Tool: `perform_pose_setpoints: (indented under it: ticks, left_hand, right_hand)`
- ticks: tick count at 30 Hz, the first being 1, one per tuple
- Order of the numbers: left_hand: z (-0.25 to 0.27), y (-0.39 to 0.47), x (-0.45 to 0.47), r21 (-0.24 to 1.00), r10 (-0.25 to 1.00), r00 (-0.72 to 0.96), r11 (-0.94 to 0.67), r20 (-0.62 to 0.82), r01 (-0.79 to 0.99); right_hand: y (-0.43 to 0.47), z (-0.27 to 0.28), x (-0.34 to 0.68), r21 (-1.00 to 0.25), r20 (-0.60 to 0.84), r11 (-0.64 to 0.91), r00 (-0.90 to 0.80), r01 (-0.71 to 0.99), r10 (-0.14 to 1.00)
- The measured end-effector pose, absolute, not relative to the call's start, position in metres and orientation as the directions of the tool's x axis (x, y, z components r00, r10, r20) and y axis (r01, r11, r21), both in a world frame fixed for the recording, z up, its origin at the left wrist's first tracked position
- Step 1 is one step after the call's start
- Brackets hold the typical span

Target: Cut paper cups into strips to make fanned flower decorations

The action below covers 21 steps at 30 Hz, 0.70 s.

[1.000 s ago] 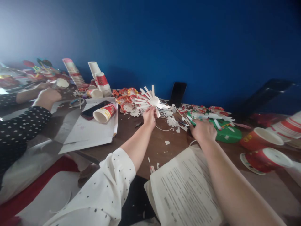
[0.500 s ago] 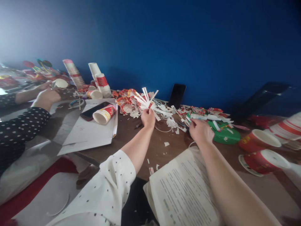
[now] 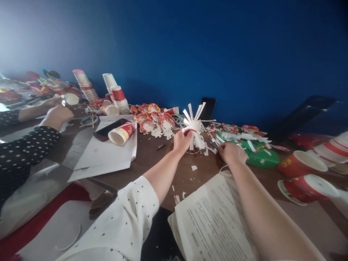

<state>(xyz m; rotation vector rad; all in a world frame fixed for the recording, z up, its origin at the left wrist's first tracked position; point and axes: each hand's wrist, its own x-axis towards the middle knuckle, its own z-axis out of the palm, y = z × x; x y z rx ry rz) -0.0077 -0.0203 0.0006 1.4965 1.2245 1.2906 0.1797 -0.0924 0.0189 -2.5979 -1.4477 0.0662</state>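
My left hand (image 3: 181, 141) is closed on the edge of a paper cup cut into strips (image 3: 195, 126). Its white strips fan out like petals around the base, above the table. To the right, my right hand (image 3: 231, 151) is closed around scissors (image 3: 213, 145); their dark blades point left toward the cut cup, apart from it. The handles are mostly hidden by my fingers. Paper scraps (image 3: 205, 150) lie below and between both hands. Left of my left hand is a heap of red and white cut cups (image 3: 156, 121).
A green piece (image 3: 261, 157) under scraps lies right of my right hand. Red paper cups (image 3: 301, 163) stand farther right. A printed cloth bag (image 3: 214, 217) lies in front. At left are a white board (image 3: 100, 156), a phone (image 3: 102, 133), stacked cups (image 3: 87, 87) and another person's hands (image 3: 58, 114).
My left hand has moved right with the cut cup, bringing it closer to the scissors and turning its strips more upright. My right hand has barely shifted.
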Motion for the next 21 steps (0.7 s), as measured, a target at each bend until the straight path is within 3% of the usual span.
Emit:
perform_pose_setpoints:
  ticks: [10,21]
  left_hand:
    - [-0.006,-0.015,-0.008,0.978,0.975,0.109,-0.199,0.193,0.055]
    - [-0.008,-0.014,-0.004,0.998,0.973,0.224,-0.061,0.059,0.001]
  right_hand:
    - [-0.084,0.018,0.190,-0.191,0.010,-0.551,0.563,0.812,0.827]
    - [-0.081,0.014,0.190,-0.205,-0.021,-0.557,0.565,0.805,0.824]
